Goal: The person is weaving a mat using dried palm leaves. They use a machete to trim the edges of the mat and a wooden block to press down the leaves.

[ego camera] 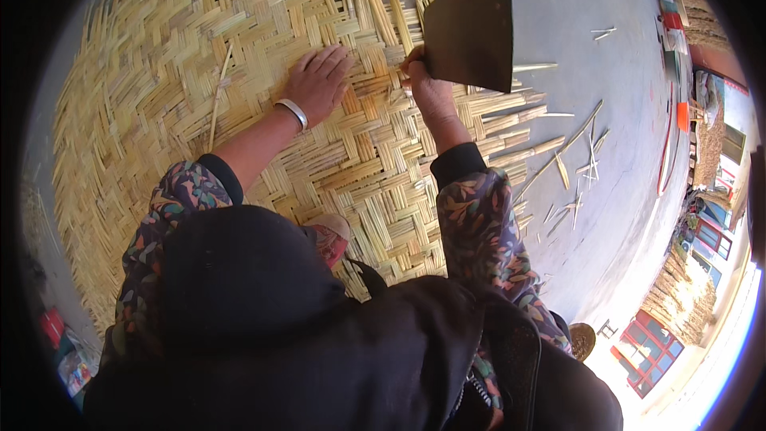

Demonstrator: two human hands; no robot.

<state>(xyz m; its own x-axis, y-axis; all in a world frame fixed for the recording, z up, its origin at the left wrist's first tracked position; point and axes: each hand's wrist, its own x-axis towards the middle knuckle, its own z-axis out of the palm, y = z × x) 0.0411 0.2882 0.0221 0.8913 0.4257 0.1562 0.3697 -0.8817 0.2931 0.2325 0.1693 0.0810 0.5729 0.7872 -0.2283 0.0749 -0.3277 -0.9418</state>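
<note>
A large woven reed mat (371,173) spreads beneath both of my hands, in a slanting twill pattern with uneven reed ends along its right and upper edges. My left hand (320,81) rests palm down on the weave, fingers slightly apart, a silver bracelet on its wrist. Close to the mat's upper right edge, my right hand (432,87) is closed around the handle of a broad-bladed cleaver (473,30). The wide, dark metal blade is raised over the edge, and most of the handle is hidden. One loose reed strip (220,96) lies on the mat left of my left hand.
Cut reed pieces (562,170) are scattered on the grey concrete floor (610,84) to the right. My shoe (331,236) stands on the mat. Straw bundles (682,293) and a red-framed window (646,353) appear at the far right. Assorted items lie at the lower left.
</note>
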